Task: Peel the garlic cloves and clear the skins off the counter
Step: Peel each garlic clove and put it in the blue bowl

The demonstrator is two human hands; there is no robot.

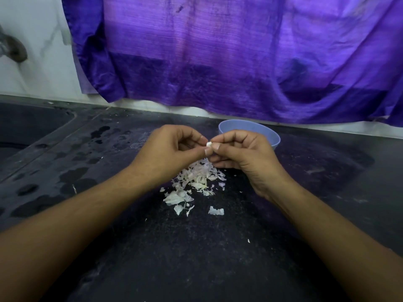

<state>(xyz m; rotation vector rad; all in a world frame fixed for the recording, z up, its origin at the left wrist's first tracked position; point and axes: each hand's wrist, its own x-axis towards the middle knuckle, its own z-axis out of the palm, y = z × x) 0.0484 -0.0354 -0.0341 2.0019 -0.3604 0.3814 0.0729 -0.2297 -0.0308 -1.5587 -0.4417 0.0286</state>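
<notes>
Head camera looks down on a dark speckled counter (196, 247). Both forearms reach in from the bottom corners and the hands meet just above the middle. The left hand (172, 147) and the right hand (242, 153) are raised a little over the counter with fingers curled, and their fingertips come together on a small white garlic clove (209, 144). The left thumb and forefinger pinch it from one side and the right thumb and forefinger from the other, so each hand is clamped on the same clove. Only a small white bit of it shows between the nails.

Directly under the hands, spreading toward the camera, lies a loose pile of skins (196, 182): thin pale flakes, white with a faint lilac tint. A few larger pieces lie apart at the near edge of the pile, and tiny crumbs are scattered farther out.

Just behind the right hand stands a light blue bowl (250, 128), partly hidden by the knuckles; what it holds cannot be seen. The left part of the counter has dark wet patches (72, 177), and beyond them a dark sink (32, 127) is set into the surface. A purple cloth (218, 51) hangs across the white wall (32, 62) at the back, its lower edge just above the counter. A blurred tap (13, 49) juts from the wall at far left.
</notes>
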